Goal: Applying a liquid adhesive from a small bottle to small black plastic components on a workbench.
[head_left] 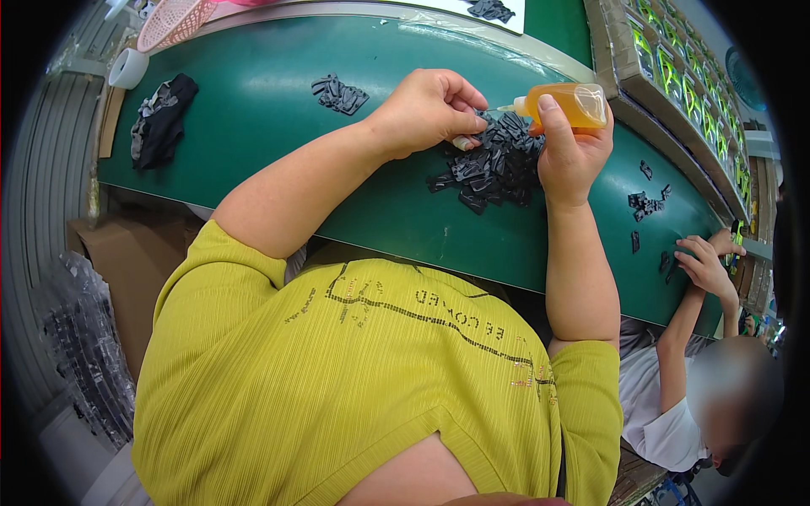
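Observation:
My right hand (575, 156) is wrapped round a clear squeeze bottle (582, 103) of amber liquid. The bottle is tipped on its side, its thin nozzle pointing left at my other hand's fingertips. My left hand (430, 114) is closed in a pinch on what looks like a small black plastic piece, mostly hidden by the fingers. A wrap shows round one of its fingers. Below and between both hands lies a heap of small black plastic pieces (494, 169). A smaller group of dark pieces (339, 94) sits to the left of my left hand.
The green table (380, 207) curves across. A dark cloth (164, 122), a white tape roll (128, 69) and a pink basket (173, 24) are at left. Cardboard boxes (675, 110) line the right edge. A co-worker's hands (707, 263) are at far right, near scattered black pieces (648, 204).

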{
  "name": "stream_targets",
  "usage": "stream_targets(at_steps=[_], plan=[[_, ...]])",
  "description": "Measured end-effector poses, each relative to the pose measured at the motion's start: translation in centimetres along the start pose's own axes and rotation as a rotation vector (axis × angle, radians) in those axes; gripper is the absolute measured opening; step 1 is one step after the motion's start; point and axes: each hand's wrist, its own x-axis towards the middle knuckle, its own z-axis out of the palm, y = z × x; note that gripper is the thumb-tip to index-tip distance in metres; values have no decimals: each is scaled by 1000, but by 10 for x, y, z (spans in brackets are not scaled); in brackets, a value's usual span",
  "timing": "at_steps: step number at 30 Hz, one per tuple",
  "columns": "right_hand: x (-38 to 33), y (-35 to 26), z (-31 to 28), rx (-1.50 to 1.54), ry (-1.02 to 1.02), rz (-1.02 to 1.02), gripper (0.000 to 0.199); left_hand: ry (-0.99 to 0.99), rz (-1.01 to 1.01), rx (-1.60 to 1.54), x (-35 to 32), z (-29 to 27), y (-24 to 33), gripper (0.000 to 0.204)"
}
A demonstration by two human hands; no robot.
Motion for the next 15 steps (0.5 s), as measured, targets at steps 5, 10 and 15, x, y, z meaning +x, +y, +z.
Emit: stream_targets(at_steps=[5,10,15], plan=[[-1,3,1,-8,-1,31,29,-11,13,4,0,0,-2,26],[0,1,1,-40,-17,25,28,-23,19,-8,1,-1,-2,26],[1,5,-1,-42,-40,7,27,-16,16,3,1,1,0,26]])
